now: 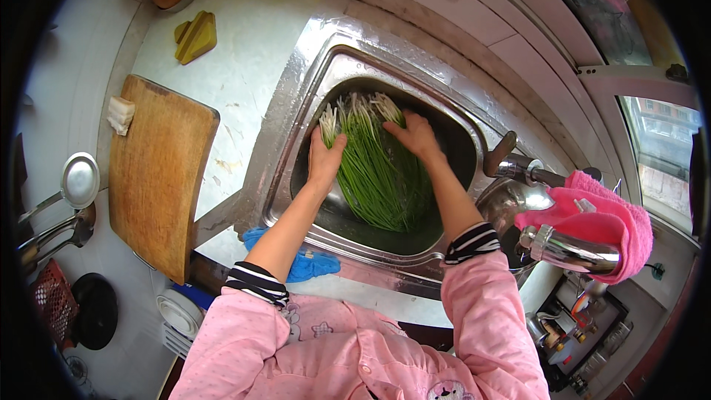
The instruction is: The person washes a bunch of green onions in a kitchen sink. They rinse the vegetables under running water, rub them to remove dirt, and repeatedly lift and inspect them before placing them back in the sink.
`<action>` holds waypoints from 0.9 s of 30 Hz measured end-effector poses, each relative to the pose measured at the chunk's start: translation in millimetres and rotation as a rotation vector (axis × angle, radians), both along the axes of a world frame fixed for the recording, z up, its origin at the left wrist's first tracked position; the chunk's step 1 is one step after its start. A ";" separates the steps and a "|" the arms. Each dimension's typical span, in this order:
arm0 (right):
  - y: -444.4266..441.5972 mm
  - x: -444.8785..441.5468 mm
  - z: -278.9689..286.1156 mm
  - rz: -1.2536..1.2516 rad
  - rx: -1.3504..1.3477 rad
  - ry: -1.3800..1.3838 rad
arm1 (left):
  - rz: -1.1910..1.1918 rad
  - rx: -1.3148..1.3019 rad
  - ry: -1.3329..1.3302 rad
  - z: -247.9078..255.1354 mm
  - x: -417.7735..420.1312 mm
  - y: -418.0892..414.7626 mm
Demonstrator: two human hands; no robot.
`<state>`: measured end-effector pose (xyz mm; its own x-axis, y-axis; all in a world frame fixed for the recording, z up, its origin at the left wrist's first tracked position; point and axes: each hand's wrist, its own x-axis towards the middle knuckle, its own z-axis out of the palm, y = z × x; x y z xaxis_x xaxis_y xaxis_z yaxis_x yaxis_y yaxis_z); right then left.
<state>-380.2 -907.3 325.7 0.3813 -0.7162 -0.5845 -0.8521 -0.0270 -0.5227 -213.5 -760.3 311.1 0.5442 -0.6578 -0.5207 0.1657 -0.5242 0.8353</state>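
A large bunch of long green stalks with white ends, like Chinese chives [377,178], lies in water in the stainless steel sink [284,161]. The white ends point towards the back of the sink. My left hand [326,156] is around the small clump at the left edge of the bunch, its thumb on the stalks. On the right side, my right hand [414,134] touches the stalks near their white ends, thumb and fingers apart; part of its fingers is hidden.
Left of the sink are a wooden cutting board [164,178], a folded whitish cloth [120,115] and a yellow-green holder [197,38]. A blue cloth [314,266] lies at the sink's front edge. To the right are the faucet [514,166] and a pink towel [611,222].
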 end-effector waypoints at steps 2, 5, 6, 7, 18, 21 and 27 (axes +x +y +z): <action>16.7 8.2 -25.5 -0.056 -0.219 -0.031 | 0.099 -0.029 -0.116 -11.4 -15.1 1.8; 43.0 28.6 -56.4 -0.183 -0.257 -0.436 | -0.070 0.067 0.240 -9.2 -22.7 1.3; 41.7 32.1 -55.9 -0.199 -0.157 -0.479 | -0.057 0.033 0.379 -22.9 -18.6 4.2; 37.0 28.2 -55.5 -0.227 -0.063 -0.511 | -0.013 0.046 0.459 -27.3 -13.9 4.2; 31.9 25.5 -36.8 -0.254 -0.062 -0.332 | -0.102 0.182 0.254 -20.3 -8.7 -5.0; 30.2 25.2 -43.8 -0.331 -0.128 -0.305 | 0.047 0.112 -0.118 -33.0 -5.2 -2.5; 35.8 50.9 -26.1 -0.220 -0.048 -0.250 | 0.108 0.067 0.233 -41.5 -0.8 -2.0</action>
<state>-329.3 -871.5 299.6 0.3420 -0.8215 -0.4563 -0.6858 0.1138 -0.7188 -214.3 -762.3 269.6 0.4697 -0.5627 -0.6803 0.4071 -0.5457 0.7325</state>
